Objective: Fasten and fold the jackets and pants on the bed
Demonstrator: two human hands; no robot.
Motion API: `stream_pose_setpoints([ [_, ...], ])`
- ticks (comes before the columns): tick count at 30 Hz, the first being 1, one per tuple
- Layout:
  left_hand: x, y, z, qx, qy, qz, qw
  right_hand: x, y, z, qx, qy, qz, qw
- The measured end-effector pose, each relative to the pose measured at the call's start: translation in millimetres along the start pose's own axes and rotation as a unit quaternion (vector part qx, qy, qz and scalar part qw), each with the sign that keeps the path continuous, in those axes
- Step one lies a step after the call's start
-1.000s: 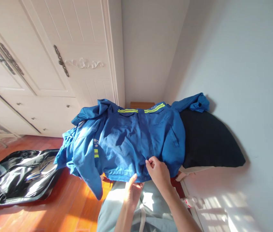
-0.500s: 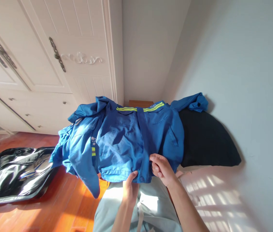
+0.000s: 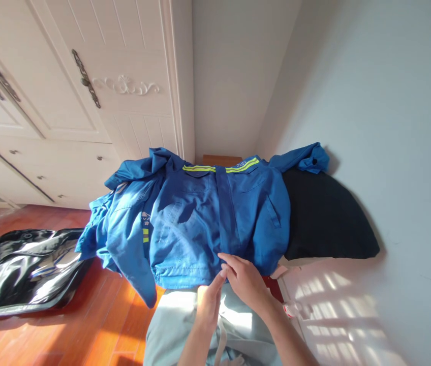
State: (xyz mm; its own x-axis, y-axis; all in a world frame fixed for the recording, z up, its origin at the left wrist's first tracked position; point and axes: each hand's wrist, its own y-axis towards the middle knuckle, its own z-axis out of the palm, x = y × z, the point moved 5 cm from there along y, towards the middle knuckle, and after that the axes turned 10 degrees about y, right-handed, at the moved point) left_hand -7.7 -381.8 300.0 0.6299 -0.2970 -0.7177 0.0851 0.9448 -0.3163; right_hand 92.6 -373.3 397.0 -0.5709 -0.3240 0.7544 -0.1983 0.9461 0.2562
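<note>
A blue work jacket with yellow reflective stripes across the chest lies spread front side up, its lower edge towards me. My left hand grips the bottom hem near the front placket, thumb on top and fingers underneath, partly hidden. Right beside it, my right hand closes on the lower end of the placket, index finger reaching over the cloth. The tips of both hands nearly meet there. The button at the placket's end is covered by my hands.
More blue clothing lies under the jacket's left side. A black cloth-like covering extends right towards the wall. On the wooden floor stands an open black suitcase. A white wardrobe rises behind.
My right hand has moved left from the placket's right edge to its bottom end, close to my left hand. The left hand keeps its hold on the hem.
</note>
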Motion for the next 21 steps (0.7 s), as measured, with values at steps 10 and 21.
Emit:
stream_pose_setpoints([
  [10,25.1,14.8,-19.0,-0.034,-0.095,-0.023,0.995,-15.6,-36.8,-22.6,0.051,0.140,0.105,0.983],
  [21,24.7,0.9,-8.2,0.011,-0.016,0.007,1.000,-113.4,-89.6,-89.1,-0.040,0.195,0.273,0.941],
])
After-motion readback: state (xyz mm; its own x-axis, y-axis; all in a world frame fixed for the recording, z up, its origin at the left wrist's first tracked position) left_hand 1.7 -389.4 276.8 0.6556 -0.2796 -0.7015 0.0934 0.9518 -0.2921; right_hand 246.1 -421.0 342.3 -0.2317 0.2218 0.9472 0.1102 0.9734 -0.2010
